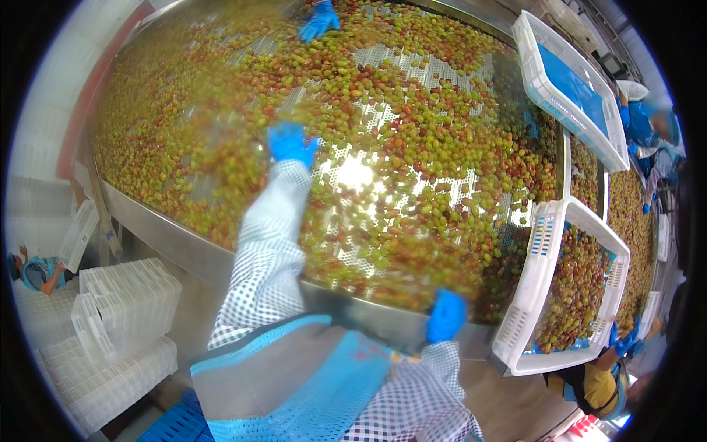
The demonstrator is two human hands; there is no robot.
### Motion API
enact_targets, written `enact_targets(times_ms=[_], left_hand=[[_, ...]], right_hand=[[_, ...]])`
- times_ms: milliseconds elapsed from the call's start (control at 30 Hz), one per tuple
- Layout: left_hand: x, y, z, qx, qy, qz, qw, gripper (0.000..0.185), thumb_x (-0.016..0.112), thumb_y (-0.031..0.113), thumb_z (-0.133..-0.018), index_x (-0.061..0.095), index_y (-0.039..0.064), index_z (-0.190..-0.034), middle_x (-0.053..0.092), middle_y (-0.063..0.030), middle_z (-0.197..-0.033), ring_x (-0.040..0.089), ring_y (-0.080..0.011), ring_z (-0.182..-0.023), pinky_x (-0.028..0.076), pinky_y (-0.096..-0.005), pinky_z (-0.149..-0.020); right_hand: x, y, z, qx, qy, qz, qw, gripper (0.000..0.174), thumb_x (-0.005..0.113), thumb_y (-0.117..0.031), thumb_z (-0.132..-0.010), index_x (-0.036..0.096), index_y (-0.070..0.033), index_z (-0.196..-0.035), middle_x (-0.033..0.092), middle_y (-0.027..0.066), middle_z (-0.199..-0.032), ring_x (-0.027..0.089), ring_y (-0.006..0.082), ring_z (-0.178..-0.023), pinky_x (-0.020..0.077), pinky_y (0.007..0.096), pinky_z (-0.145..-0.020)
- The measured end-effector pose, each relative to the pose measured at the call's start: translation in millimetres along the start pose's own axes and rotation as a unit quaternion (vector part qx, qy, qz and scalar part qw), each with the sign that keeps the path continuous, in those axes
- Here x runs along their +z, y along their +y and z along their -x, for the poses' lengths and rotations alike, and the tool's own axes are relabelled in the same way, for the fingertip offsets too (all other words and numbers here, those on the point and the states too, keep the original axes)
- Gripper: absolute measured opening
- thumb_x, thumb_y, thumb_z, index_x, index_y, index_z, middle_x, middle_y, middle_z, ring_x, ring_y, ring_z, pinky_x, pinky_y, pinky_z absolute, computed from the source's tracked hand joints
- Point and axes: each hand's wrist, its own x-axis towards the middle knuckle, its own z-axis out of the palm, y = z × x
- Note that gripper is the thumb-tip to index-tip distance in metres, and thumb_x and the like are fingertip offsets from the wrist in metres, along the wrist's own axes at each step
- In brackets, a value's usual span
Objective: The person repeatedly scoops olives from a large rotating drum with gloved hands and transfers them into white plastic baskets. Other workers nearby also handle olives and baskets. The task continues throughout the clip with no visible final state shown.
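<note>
Loose red and green olive-like or grape-like fruits (442,149) lie across a perforated metal conveyor (384,55). My left hand (290,145), in a blue glove, reaches over the middle of them with its fingers spread and appears to hold nothing. Close to the near metal rim (353,309) is my right hand (446,316), also blue-gloved and blurred; whether its fingers hold anything is hidden. Some fruits around both hands are motion-blurred. Checked sleeves cover both my arms.
A white plastic crate (516,326) holding fruit stands at the right end; another with a blue bottom (574,83) sits beyond it. A co-worker's gloved hand (319,22) is at the far side. White crates (130,298) are stacked at left. Other people work right and left.
</note>
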Motion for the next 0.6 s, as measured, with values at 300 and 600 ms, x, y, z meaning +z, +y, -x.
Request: enact_targets(times_ms=[300,600], left_hand=[[-35.2,178.3,41.2,0.293,0.018,0.211,0.932,0.099,0.045,0.076,-0.101,0.007,0.022,-0.174,0.011,-0.0137,-0.18,0.009,-0.0501,-0.163,0.012,-0.0617,-0.133],[37.0,93.2,167.4,0.386,0.093,0.121,0.91,0.092,0.075,0.056,-0.093,0.031,0.029,-0.17,0.018,-0.0084,-0.18,0.011,-0.0449,-0.164,0.011,-0.0664,-0.132]], right_hand=[[-3.0,17.3,-0.6,0.002,-0.007,0.007,1.0,0.018,0.065,-0.015,-0.102,0.078,-0.005,-0.111,0.077,0.0167,-0.108,0.071,0.036,-0.1,0.056,0.0461,-0.091],[-2.7,47.0,3.8,0.026,-0.029,0.007,0.999,0.023,0.066,-0.017,-0.103,0.078,-0.004,-0.116,0.077,0.0167,-0.113,0.072,0.0371,-0.103,0.0565,0.047,-0.092]])
